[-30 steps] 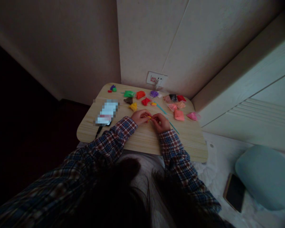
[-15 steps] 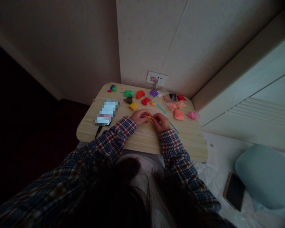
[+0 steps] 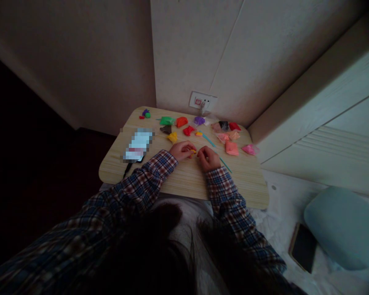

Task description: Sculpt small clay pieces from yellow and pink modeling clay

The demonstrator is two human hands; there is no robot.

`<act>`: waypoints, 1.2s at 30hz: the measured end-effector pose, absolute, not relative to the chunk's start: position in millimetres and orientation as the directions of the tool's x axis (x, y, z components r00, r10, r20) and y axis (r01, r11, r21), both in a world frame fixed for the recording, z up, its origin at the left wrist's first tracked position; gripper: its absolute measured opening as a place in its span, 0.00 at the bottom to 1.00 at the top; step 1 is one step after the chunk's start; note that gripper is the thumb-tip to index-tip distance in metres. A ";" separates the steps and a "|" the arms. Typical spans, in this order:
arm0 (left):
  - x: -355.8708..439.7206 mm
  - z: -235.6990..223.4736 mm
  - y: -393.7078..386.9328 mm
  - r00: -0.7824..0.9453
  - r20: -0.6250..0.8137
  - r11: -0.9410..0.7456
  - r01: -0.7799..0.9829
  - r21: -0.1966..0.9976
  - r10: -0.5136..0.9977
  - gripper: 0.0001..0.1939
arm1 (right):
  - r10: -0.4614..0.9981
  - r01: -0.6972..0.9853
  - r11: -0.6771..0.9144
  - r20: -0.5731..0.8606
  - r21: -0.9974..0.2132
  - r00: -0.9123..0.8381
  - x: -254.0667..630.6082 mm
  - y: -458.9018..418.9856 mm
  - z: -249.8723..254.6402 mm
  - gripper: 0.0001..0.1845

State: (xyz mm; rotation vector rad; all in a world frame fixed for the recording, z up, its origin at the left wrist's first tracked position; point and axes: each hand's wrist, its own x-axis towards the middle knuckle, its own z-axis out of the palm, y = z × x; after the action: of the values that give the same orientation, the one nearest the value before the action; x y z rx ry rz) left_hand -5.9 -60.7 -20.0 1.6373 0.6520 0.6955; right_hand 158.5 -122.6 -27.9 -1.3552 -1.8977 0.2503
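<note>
Over the middle of the small wooden table, my left hand pinches a small piece of yellow clay between its fingertips. My right hand is just to the right, a small gap away from the clay. Its fingers are curled together, and whatever they hold, if anything, is too small to make out. Beyond my left hand sits a bag of yellow clay. A thin teal stick lies beside my right hand, and a flat blue tool is farther back.
Several bags of coloured clay, such as the green bag and the salmon bag, line the table's far side. A lit phone with a cable lies at left. Small shaped pieces sit far left. A dark phone rests by a cushion.
My right hand has come away from the yellow clay, opening a small gap between the hands. The clay stays in my left hand.
</note>
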 end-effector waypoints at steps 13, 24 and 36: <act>-5.9 -22.5 -60.7 0.658 0.081 -0.157 0.058 0.986 0.749 0.09 | 0.878 0.703 0.409 0.461 -0.582 -0.129 160.6 -120.5 -32.7 0.13; -6.2 -21.3 -60.7 0.658 0.074 -0.160 0.072 0.985 0.750 0.09 | 0.886 0.654 0.417 0.444 -0.632 -0.135 160.9 -120.7 -32.9 0.13; -6.1 -21.6 -60.1 0.664 0.088 -0.173 0.063 0.983 0.742 0.09 | 0.896 0.688 0.387 0.427 -0.614 -0.123 162.4 -117.6 -38.7 0.13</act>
State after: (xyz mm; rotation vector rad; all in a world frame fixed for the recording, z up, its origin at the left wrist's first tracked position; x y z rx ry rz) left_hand -6.1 -60.1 -21.6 1.6549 0.6666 0.6893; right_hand 162.4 -117.6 -38.7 -1.3672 -1.8759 0.3413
